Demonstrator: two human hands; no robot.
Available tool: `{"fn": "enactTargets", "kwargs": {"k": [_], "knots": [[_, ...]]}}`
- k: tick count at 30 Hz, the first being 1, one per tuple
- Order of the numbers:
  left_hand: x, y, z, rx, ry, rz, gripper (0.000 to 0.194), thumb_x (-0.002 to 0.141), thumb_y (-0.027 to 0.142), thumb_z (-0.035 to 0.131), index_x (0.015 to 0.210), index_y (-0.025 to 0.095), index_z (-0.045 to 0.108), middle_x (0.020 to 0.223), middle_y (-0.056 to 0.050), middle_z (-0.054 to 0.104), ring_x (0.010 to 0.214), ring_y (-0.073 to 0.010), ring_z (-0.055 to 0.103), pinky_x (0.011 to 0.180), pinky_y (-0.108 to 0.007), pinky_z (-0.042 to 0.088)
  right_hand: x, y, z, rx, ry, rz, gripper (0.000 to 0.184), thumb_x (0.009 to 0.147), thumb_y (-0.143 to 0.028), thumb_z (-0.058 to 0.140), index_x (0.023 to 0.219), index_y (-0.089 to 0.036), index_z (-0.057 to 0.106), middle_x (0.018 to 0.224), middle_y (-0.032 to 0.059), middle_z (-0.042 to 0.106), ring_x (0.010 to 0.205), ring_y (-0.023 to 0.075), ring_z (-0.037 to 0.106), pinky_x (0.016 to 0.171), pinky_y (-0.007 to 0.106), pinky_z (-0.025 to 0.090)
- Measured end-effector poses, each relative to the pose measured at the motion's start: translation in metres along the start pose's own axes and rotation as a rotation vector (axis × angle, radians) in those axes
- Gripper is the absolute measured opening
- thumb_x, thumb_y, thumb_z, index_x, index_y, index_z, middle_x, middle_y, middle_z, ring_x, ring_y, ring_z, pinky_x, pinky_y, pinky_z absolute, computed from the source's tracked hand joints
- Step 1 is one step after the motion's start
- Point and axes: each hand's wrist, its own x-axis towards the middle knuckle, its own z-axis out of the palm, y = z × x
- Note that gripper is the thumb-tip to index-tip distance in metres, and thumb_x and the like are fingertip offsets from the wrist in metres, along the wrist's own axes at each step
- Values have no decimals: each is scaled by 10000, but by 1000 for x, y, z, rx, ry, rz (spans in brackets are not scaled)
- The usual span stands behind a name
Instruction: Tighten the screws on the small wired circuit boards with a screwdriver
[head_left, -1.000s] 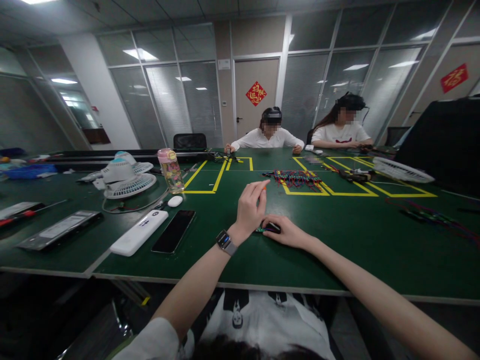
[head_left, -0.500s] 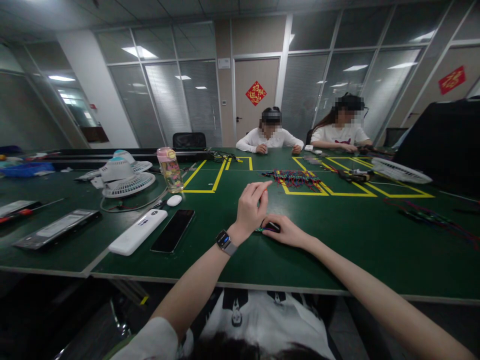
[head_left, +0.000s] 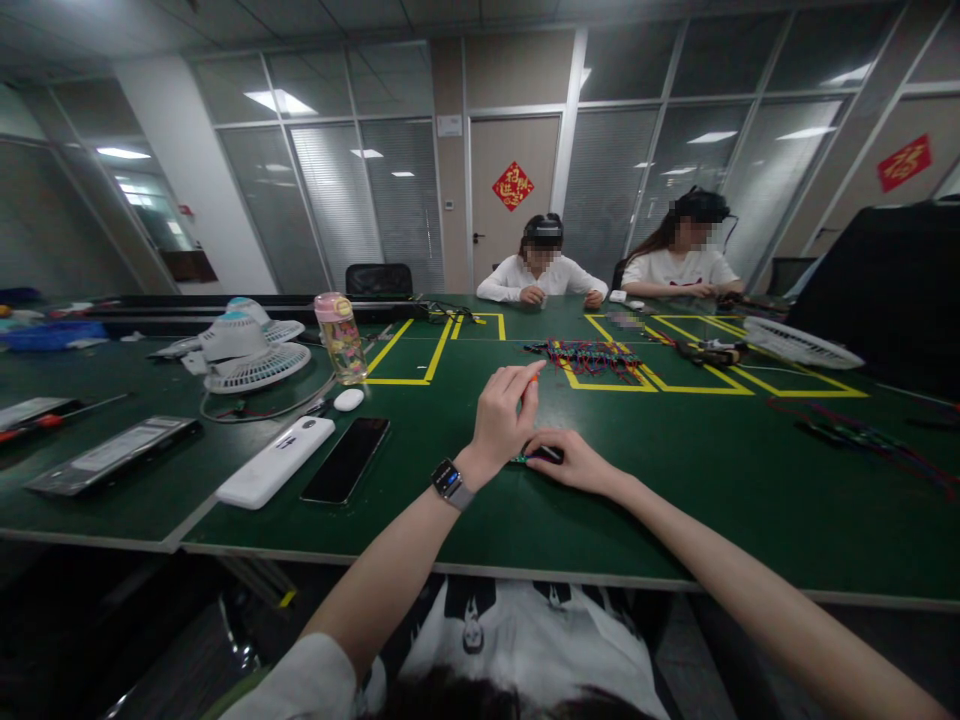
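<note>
My left hand [head_left: 504, 410], wearing a watch [head_left: 448, 482], is raised just above the table with its fingers pinched together. A small orange-red bit [head_left: 534, 380] shows at its fingertips; the rest of that item is hidden. Close below and to the right, my right hand [head_left: 571, 460] rests on the table, its fingers closed on a small black block [head_left: 547, 454]. A green edge, like a small circuit board [head_left: 519, 459], peeks out beside the block, partly covered by my left wrist.
Beyond my hands lies a pile of wired circuit boards [head_left: 596, 362]. To the left are a black phone [head_left: 346, 460], a white power bank [head_left: 277, 464], a water bottle [head_left: 343, 345] and a fan [head_left: 256, 368]. Two people sit across the table [head_left: 450, 540].
Both my hands stay almost in place. The orange-red bit at my left fingertips shows a little more. Across the table, one person's hand has shifted slightly.
</note>
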Motion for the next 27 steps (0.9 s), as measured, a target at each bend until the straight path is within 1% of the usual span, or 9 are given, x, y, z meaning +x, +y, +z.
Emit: {"fn": "enactTargets", "kwargs": {"k": [3, 6, 8, 11, 13, 16, 19, 23, 27], "knots": [[1, -1, 1, 16, 22, -3, 269, 934, 219, 434, 1157, 180, 580, 923, -53, 617, 865, -161, 552, 808, -306, 458, 0, 0, 0, 4, 1, 4, 86, 792, -208, 632, 847, -178, 691, 973, 86, 711, 931, 213, 659, 843, 326, 499], [0, -1, 1, 39, 50, -25, 245, 911, 287, 504, 1105, 192, 621, 832, -36, 569, 800, -154, 537, 760, -289, 459, -1, 1, 1, 12, 4, -3, 89, 790, -205, 635, 854, -181, 691, 991, 85, 707, 945, 210, 657, 856, 327, 496], [0, -1, 0, 36, 47, -35, 247, 914, 296, 498, 1100, 195, 625, 843, -40, 558, 810, -154, 533, 760, -285, 457, -1, 1, 1, 5, 2, -7, 86, 789, -203, 637, 853, -177, 689, 988, 86, 705, 939, 207, 656, 853, 324, 496], [0, 0, 0, 5, 8, -31, 281, 944, 234, 418, 1167, 191, 583, 935, -58, 586, 881, -159, 539, 806, -292, 452, -1, 0, 0, -12, -8, -6, 80, 790, -206, 638, 848, -174, 683, 982, 87, 702, 926, 204, 654, 839, 321, 499], [0, 0, 0, -6, -10, -25, 294, 948, 207, 398, 1189, 190, 566, 928, -53, 601, 876, -156, 541, 814, -294, 448, 0, -1, -1, -16, -13, -4, 78, 793, -209, 635, 847, -175, 681, 984, 86, 701, 928, 204, 653, 835, 320, 500], [0, -1, 1, 15, 9, -33, 258, 928, 258, 465, 1137, 198, 604, 825, -31, 574, 794, -149, 534, 766, -286, 450, 0, -2, -1, -11, -18, 0, 84, 793, -209, 635, 852, -175, 683, 1008, 89, 699, 941, 205, 652, 839, 318, 499], [0, -2, 1, 33, 29, -42, 248, 910, 313, 506, 1093, 204, 633, 792, -23, 535, 751, -142, 524, 723, -273, 450, 0, -3, -2, -4, -22, 7, 86, 794, -210, 633, 852, -175, 685, 1019, 91, 699, 942, 207, 654, 841, 320, 498], [0, -1, 0, 32, -8, -17, 276, 934, 285, 451, 1152, 205, 602, 852, -38, 560, 806, -149, 537, 757, -279, 456, 1, -4, -2, -3, -24, 21, 81, 794, -209, 634, 843, -171, 685, 962, 84, 707, 909, 203, 656, 828, 316, 501], [-2, 0, 0, -4, -5, 5, 327, 953, 192, 355, 1223, 175, 540, 1027, -79, 595, 966, -169, 544, 861, -309, 452, 1, -5, -2, 9, -24, 16, 81, 800, -217, 633, 838, -165, 683, 956, 88, 704, 912, 203, 651, 839, 320, 497]]}}
